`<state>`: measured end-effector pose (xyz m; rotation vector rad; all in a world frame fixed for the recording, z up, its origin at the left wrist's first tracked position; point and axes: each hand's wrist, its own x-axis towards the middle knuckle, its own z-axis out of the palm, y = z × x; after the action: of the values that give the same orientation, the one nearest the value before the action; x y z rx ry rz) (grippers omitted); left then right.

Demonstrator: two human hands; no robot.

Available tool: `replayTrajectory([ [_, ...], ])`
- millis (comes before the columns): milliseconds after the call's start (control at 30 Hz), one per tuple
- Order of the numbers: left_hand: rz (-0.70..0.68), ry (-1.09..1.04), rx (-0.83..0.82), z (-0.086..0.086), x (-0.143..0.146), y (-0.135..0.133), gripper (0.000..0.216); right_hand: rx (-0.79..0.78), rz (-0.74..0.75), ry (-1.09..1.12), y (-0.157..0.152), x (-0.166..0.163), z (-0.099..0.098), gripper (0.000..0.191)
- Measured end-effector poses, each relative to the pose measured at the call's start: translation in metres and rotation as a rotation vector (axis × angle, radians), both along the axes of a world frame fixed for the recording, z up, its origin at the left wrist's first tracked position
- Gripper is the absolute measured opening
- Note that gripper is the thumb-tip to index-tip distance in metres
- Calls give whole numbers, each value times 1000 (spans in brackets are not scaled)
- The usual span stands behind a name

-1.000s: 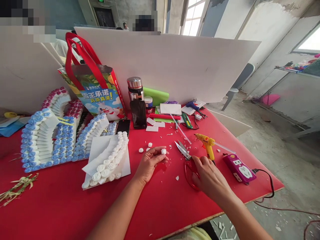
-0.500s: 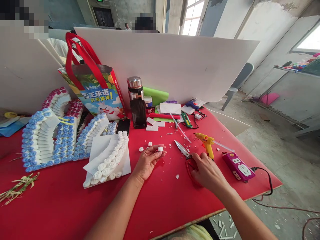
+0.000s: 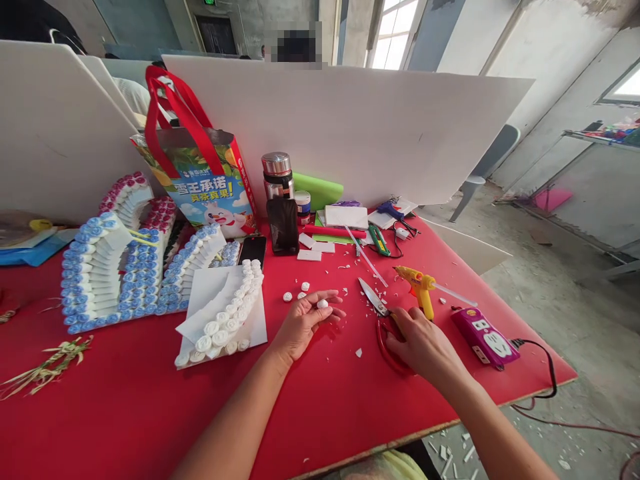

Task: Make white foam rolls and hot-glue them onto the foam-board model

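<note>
My left hand (image 3: 305, 325) is closed in a pinch around a small white rolled rosette (image 3: 323, 304), its outer fingers stretched out. Two more white rosettes (image 3: 287, 297) lie on the table just beyond that hand. Over to the right, my right hand (image 3: 417, 340) has its fingers curled on the red-handled scissors (image 3: 373, 297), which lie on the table with blades pointing away. Left of my hands is a white board (image 3: 255, 313) bearing a curved band of white rosettes (image 3: 221, 337). Close past my right hand stands a yellow glue gun (image 3: 420, 285).
A purple power socket (image 3: 485, 338) with a cord sits near the right table edge. Blue rosette pieces (image 3: 90, 280), a gift bag (image 3: 210, 187), a steel flask (image 3: 277, 175) and a green cutter (image 3: 379, 240) are farther back. White scraps dot the red table (image 3: 320, 413).
The view has shifted slightly, moving everything a little to the right in the picture. The rosette has turned a bit in my left fingers. My right hand stays at the scissors.
</note>
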<state>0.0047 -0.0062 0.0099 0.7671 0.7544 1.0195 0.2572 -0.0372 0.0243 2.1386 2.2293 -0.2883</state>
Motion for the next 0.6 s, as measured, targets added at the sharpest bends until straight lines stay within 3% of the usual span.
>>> replayTrajectory([
  [233,-29,-253,-27,-1,-3,4,36,-28,2,23,5,5,-2,24],
  [400,-8,-259,-28,-4,-3,6,34,-41,-15,117,7,21,-13,44],
  [600,38,-201,18,-3,-1,4,26,23,-6,332,-2,29,-14,46],
])
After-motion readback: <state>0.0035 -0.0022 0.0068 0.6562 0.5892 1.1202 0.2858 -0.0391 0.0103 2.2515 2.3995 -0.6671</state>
